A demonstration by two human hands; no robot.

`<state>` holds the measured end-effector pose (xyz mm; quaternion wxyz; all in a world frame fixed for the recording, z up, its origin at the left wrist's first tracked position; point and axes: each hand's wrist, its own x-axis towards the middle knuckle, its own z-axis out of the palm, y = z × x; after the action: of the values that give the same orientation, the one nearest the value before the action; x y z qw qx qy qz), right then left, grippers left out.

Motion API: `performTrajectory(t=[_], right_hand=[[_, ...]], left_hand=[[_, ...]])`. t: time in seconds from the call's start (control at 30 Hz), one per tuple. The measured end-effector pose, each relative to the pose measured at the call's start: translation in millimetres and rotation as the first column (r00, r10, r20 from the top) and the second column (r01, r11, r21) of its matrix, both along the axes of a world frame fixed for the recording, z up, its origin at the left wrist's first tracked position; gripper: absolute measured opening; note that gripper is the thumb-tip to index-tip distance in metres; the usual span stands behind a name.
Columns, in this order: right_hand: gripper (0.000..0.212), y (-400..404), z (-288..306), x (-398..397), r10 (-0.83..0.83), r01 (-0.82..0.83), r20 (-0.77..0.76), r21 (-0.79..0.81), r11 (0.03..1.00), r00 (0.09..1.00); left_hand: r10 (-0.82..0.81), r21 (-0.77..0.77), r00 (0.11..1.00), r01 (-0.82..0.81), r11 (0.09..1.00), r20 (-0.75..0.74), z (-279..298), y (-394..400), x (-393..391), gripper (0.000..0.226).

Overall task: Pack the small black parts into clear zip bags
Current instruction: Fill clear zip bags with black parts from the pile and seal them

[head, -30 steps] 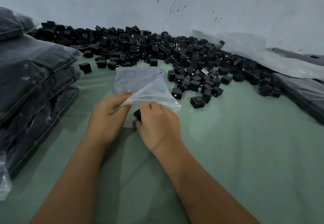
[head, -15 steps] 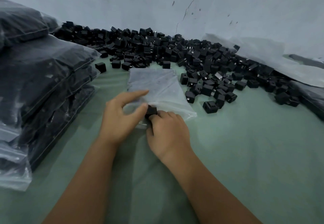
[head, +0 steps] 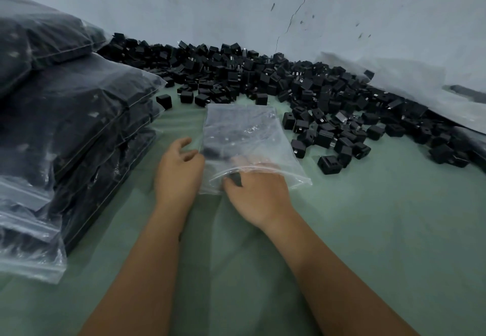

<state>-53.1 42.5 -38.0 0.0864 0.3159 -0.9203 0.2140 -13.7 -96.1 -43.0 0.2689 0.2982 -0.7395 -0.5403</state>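
The clear bag (head: pixel 244 138) lies on the green surface (head: pixel 368 230), near the pile of black parts (head: pixel 302 93). The right hand (head: pixel 259 193) reaches inside its mouth; its grip is hidden. The left hand (head: pixel 178 170) touches the bag's edge, fingers loose.

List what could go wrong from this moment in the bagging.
1. The right hand has its fingers inside the mouth of the clear plastic zip bag; pulling out could drag the dark parts back out, since the mouth is open.
2. The left hand only touches the bag's edge, so the thin bag may slide on the green cloth.
3. The stack of filled bags at left leans and might slump.
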Motion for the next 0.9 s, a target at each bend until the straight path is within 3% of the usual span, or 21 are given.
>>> performTrajectory(t=[0.17,0.33,0.43,0.53,0.6,0.67,0.73,0.8,0.9], right_hand=[[0.01,-13,1,-10,0.012,0.002,0.215,-0.061,0.998,0.977],[0.019,-9,0,-6,0.035,-0.032,0.1,-0.028,0.999,0.994],[0.027,6,0,5,0.024,-0.018,-0.116,0.05,0.999,0.993],[0.028,26,9,18,0.085,-0.147,-0.321,-0.173,0.974,0.943],[0.029,43,13,19,-0.008,-0.184,-0.469,-0.363,0.914,0.883],[0.026,61,17,11,-0.194,-0.049,-0.444,-0.481,0.876,0.875],[0.017,78,16,-8,-0.384,0.208,-0.258,-0.52,0.829,0.886],[0.028,93,11,-28,-0.514,0.444,-0.096,-0.386,0.809,0.852],[0.04,101,2,-41,-0.549,0.544,0.017,-0.157,0.824,0.836]], left_hand=[[-0.018,-0.009,0.999,0.019,1.0,0.037,2,3,0,0.041],[-0.017,-0.108,0.997,0.025,0.994,0.076,4,5,4,0.033],[-0.016,-0.266,1.0,0.019,0.964,0.011,5,10,9,0.035],[-0.163,-0.428,0.98,0.099,0.898,-0.115,12,18,14,0.026],[-0.252,-0.516,0.96,0.154,0.842,-0.126,14,24,16,0.027],[-0.3,-0.571,0.949,0.192,0.798,-0.099,14,29,18,0.028],[-0.335,-0.617,0.941,0.235,0.751,-0.051,15,34,19,0.027],[-0.367,-0.649,0.93,0.29,0.703,0.019,15,37,19,0.034],[-0.382,-0.65,0.91,0.389,0.653,0.16,16,37,18,0.056]])
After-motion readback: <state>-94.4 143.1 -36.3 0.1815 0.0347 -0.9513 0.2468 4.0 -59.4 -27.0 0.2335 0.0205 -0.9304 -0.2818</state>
